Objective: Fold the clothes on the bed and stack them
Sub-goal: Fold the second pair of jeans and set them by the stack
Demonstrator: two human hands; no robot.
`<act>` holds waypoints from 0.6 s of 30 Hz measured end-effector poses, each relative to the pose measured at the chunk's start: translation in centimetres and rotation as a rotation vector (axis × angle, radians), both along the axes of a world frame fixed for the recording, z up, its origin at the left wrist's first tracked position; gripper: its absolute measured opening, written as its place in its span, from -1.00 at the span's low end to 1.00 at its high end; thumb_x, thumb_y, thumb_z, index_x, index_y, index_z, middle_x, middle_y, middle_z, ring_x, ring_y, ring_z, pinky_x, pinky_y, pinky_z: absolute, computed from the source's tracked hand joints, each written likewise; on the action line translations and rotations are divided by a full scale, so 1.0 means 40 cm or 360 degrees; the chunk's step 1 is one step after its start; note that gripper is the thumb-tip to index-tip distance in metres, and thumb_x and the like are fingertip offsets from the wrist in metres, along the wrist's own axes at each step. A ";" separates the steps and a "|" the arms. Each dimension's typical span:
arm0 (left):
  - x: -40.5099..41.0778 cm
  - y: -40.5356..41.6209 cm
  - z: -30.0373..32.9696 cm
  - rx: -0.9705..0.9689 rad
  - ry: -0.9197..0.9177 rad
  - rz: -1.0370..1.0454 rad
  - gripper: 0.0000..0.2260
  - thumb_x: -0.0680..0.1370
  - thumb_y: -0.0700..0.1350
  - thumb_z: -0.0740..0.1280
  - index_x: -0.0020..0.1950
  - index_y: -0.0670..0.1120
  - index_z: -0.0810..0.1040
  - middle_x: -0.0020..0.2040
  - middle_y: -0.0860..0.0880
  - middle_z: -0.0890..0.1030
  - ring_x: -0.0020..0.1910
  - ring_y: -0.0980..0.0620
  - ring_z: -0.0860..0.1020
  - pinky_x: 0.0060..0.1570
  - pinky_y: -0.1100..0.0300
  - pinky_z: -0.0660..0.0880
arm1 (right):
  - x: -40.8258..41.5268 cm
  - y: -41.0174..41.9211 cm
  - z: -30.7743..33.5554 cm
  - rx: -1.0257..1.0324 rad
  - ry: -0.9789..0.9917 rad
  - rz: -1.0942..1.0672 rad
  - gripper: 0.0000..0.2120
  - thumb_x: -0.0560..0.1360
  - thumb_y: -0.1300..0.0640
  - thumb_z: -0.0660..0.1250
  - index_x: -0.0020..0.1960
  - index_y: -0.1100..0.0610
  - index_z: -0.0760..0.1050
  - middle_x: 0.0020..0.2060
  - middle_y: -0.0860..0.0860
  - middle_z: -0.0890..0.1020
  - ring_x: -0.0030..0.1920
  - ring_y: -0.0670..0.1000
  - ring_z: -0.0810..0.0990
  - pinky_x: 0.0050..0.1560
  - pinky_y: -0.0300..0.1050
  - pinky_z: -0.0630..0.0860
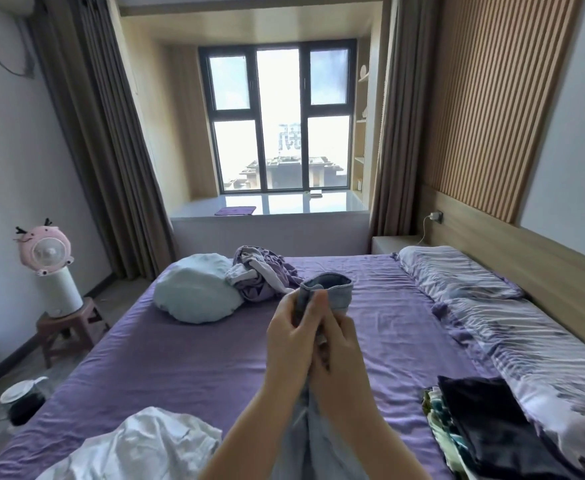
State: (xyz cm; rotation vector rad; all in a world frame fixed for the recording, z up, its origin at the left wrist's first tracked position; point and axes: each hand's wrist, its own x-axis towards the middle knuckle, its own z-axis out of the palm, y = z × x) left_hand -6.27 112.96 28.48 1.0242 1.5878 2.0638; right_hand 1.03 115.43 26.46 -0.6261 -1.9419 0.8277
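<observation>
My left hand and my right hand are pressed close together above the purple bed, both gripping a light blue denim garment. Its waistband loops above my fingers and the rest hangs down between my forearms. A stack of folded clothes, dark navy on top, lies at the lower right. A crumpled white garment lies at the bottom left. A heap of lilac and grey clothes sits at the far side of the bed.
A pale blue pillow lies next to the far heap. A patterned duvet runs along the right side by the wooden headboard. A pink fan stands on a stool to the left, near a bin.
</observation>
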 end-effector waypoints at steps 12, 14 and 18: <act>-0.143 0.009 0.169 0.0176 -0.0130 -0.0532 -0.90 0.46 -0.11 0.36 -0.10 -0.02 0.67 -0.13 -0.02 0.69 -0.16 0.05 0.64 -0.18 0.19 0.59 | 0.077 0.199 0.038 -0.0517 0.0405 0.0253 -0.02 0.27 -0.01 0.49 0.50 -0.15 -0.04 0.41 -0.24 0.25 0.39 -0.20 0.28 0.30 -0.17 0.31; -0.159 0.010 0.199 0.0209 -0.0174 -0.0626 -0.88 0.45 -0.10 0.36 -0.06 -0.04 0.66 -0.12 -0.04 0.69 -0.17 0.04 0.65 -0.21 0.19 0.59 | 0.083 0.224 0.050 -0.0733 0.0423 0.0558 -0.09 0.24 0.01 0.54 0.46 -0.19 0.13 0.24 -0.20 0.54 0.21 -0.19 0.53 0.10 -0.21 0.52; -0.197 0.018 0.235 0.0068 -0.0016 -0.0471 -0.87 0.53 -0.11 0.32 0.03 -0.10 0.60 -0.12 0.00 0.69 -0.15 0.07 0.64 -0.22 0.25 0.57 | 0.068 0.253 0.086 -0.0730 0.0430 0.0366 -0.56 0.16 -0.01 0.61 -0.01 0.00 0.61 -0.07 -0.03 0.70 -0.03 0.00 0.67 -0.07 -0.10 0.61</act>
